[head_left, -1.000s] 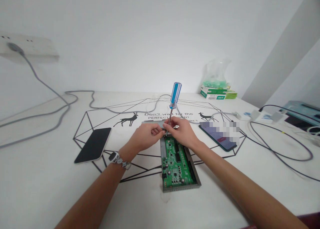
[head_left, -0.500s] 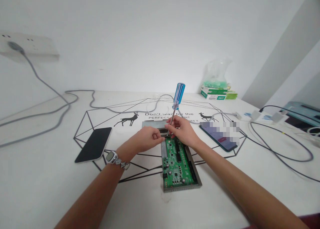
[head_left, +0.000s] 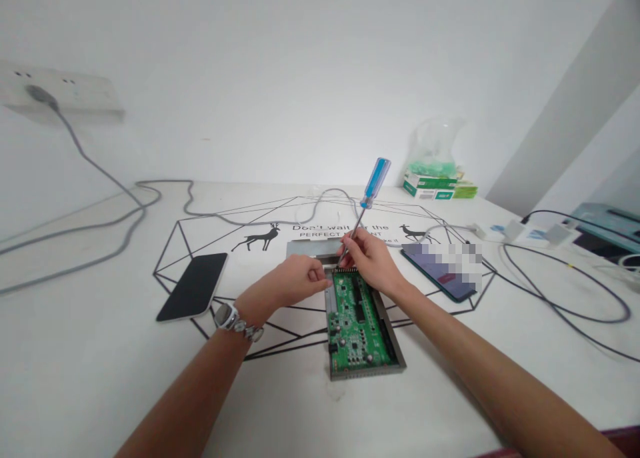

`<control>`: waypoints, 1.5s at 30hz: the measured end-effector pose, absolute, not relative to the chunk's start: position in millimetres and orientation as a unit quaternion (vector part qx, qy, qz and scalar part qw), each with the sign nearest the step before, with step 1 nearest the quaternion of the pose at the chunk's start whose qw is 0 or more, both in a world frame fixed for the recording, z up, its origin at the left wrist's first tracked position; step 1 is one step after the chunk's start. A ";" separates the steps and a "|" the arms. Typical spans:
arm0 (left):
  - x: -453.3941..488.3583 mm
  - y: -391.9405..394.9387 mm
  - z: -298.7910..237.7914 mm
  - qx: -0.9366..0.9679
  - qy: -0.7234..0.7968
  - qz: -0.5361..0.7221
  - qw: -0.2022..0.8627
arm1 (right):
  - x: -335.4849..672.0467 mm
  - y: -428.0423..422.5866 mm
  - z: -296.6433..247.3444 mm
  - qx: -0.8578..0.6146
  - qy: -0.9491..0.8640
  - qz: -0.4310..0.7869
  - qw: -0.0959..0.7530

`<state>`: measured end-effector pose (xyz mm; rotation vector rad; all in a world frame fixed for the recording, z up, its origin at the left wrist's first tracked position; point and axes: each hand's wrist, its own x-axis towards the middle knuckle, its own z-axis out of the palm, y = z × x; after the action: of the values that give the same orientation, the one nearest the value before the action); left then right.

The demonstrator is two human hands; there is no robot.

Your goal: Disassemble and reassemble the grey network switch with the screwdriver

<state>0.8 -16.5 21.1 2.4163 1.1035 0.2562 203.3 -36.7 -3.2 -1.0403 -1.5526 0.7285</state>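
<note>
My right hand (head_left: 373, 261) is closed around the shaft of a screwdriver (head_left: 376, 183) with a clear blue handle. The tool leans to the right, its tip down at the far end of a green circuit board (head_left: 356, 338). That board lies in a shallow metal case (head_left: 395, 351) on the table. At the case's far left corner, my left hand (head_left: 300, 278) has its fingers curled and its thumb against the edge. Beyond both hands a flat grey metal plate (head_left: 305, 248) is partly covered. The exact spot under the screwdriver tip is hard to make out.
A dark-screened phone (head_left: 195, 286) lies to the left, and another phone (head_left: 437, 271) to the right. Grey cable (head_left: 225, 219) runs along the back. Green-and-white boxes (head_left: 433, 186) carry a plastic bag (head_left: 436, 145). Plugs and a power strip (head_left: 520, 231) with black cable sit at right.
The screwdriver's handle has swung to the right, so the tool leans more. My right hand has shifted slightly with it; my left hand stays at the case's edge. The view has moved a little.
</note>
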 end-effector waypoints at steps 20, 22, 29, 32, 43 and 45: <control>-2.4 -25.7 41.3 0.864 0.402 0.099 0.286 | 198.6 -80.6 -5.3 -0.409 -0.349 0.533 0.653; -0.8 -27.8 45.3 0.862 0.399 0.116 0.291 | 198.5 -80.8 -5.1 -0.407 -0.340 0.537 0.656; 2.4 -30.0 48.2 0.879 0.365 0.145 0.269 | 199.0 -81.3 -4.3 -0.400 -0.326 0.540 0.665; 3.2 -31.4 48.3 0.882 0.363 0.147 0.263 | 198.7 -81.4 -3.8 -0.398 -0.324 0.543 0.664; 4.7 -35.6 46.5 0.897 0.349 0.179 0.203 | 198.5 -82.9 -7.8 -0.392 -0.353 0.532 0.663; 4.8 -35.0 46.0 0.895 0.351 0.192 0.197 | 198.4 -82.1 -9.1 -0.394 -0.351 0.529 0.665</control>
<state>4.8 -35.0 46.0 2.5055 0.9837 0.5372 198.4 -82.1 -9.1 -0.8899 -0.7920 1.1948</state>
